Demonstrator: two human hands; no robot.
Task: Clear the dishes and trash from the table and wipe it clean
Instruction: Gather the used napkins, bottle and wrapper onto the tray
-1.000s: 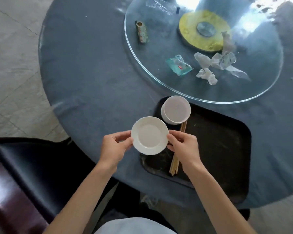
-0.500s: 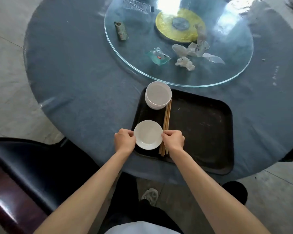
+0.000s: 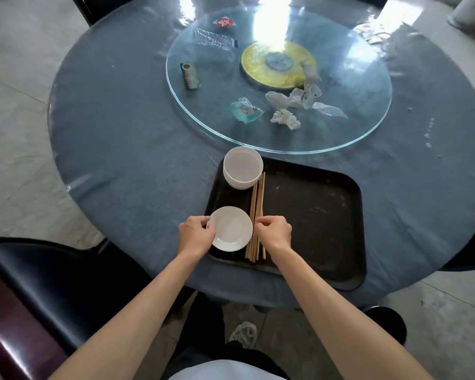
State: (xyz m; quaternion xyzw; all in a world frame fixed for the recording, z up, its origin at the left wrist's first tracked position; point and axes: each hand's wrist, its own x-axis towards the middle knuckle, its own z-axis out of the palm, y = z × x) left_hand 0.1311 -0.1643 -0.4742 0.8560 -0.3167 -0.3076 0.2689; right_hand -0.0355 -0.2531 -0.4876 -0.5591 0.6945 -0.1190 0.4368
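Saucer (image 3: 231,229), bowls (image 3: 243,167), chopsticks (image 3: 257,215) lay on tray (image 3: 313,215). Left hand (image 3: 196,237) pinched saucer's 9 o'clock rim; right hand (image 3: 274,233) gripped chopsticks. Wrappers (image 3: 245,110), tissues (image 3: 285,119) remained at 12 o'clock; wiping undone.

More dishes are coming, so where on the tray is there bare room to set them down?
The tray's whole right part, from the chopsticks to its right rim, is bare. The left strip is crowded: stacked bowls at the far corner, a saucer at the near one, held between the left hand and right hand. Only a small gap lies between bowls and saucer.
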